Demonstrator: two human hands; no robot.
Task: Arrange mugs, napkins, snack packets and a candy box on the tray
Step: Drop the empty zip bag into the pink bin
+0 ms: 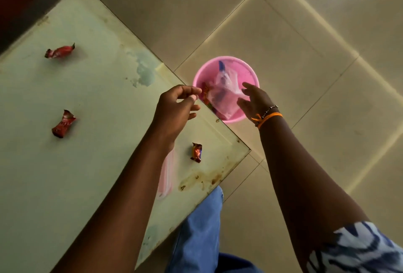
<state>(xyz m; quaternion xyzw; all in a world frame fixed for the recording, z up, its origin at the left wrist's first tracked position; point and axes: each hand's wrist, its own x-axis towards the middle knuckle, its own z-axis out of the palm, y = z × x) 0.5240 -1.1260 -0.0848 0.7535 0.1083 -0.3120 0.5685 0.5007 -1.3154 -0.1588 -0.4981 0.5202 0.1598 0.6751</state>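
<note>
Wrappers (pixel 64 123) were left on glass table (pixel 91 89), well apart. Left hand (pixel 174 107) was pinched, perhaps on nothing; right hand (pixel 254 100) was spread at thin bag (pixel 224 89) in pink bucket (pixel 248 69). Wrappers judged light, crinkly; to be pinched at twisted ends.

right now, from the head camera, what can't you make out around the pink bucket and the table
- Pink bucket contents: clear plastic bag and table edge cover them.
- Pink item on table: left forearm hides most.
- Wrapper print: too small.
- Left hand pinch: contents unclear.
- Tray, mugs: not in view.
</note>
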